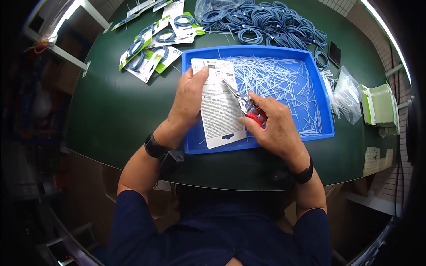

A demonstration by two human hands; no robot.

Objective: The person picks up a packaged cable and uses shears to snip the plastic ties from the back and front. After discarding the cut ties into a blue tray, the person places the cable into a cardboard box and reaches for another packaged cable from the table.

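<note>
My left hand grips a white printed packaging card by its left edge, thumb on the face, with the card's text side and hanging hole toward me. In my right hand is a pair of red-handled cutting pliers; their jaws lie against the upper part of the card. Under both hands stands a blue plastic tray. Many thin white cable ties lie loose inside it. The fingers of my left hand behind the card are hidden.
Carded blue cables are piled at the back left. Behind the tray lies a heap of coiled blue cables. A phone, a clear plastic bag and a stack of green-white cards are on the right.
</note>
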